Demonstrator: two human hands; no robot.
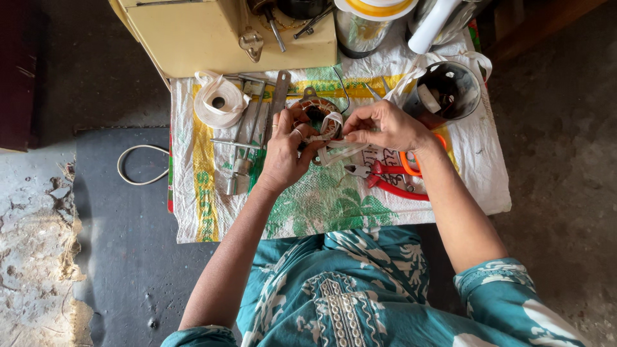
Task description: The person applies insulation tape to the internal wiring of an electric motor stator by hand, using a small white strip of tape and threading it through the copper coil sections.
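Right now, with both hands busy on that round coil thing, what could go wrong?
The white tape pinched by the right hand might slip or tear off the coil held by the left hand. The red-handled pliers lie under the right wrist and could get knocked.

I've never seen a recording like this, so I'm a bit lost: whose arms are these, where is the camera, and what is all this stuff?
No machine here: a person wears one camera on the head, looking down at their own hands. The left hand steadies a round motor coil with copper windings. The right hand pinches a white tape strip at the coil. They work over a woven sack cloth. On it lie a white tape roll, metal tools, red-handled pliers and a metal cup.
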